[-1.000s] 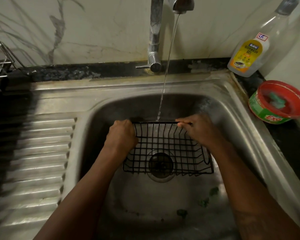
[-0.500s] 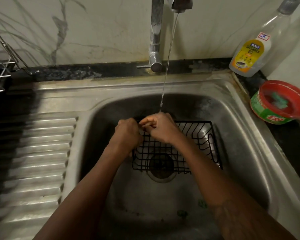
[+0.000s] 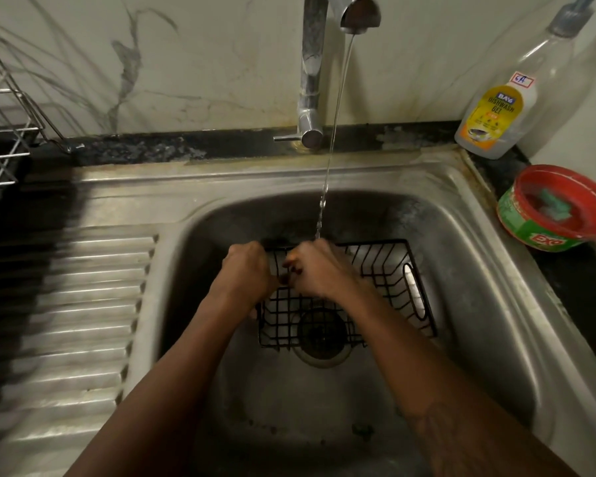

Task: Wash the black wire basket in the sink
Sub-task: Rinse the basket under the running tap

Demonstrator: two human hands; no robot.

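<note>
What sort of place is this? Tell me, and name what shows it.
Most likely a home kitchen: a steel sink with a running tap, and a dishwash gel bottle standing beside it.

Home kitchen: steel sink [image 3: 461, 215], dishwash gel bottle [image 3: 506, 108].

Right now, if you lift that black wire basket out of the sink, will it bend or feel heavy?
Probably stiff: the black wire basket shows a straight boxy grid while the left hand and right hand grip its rim. Likely light, being mostly gaps. Maybe slippery: tap water falls onto it.
</note>
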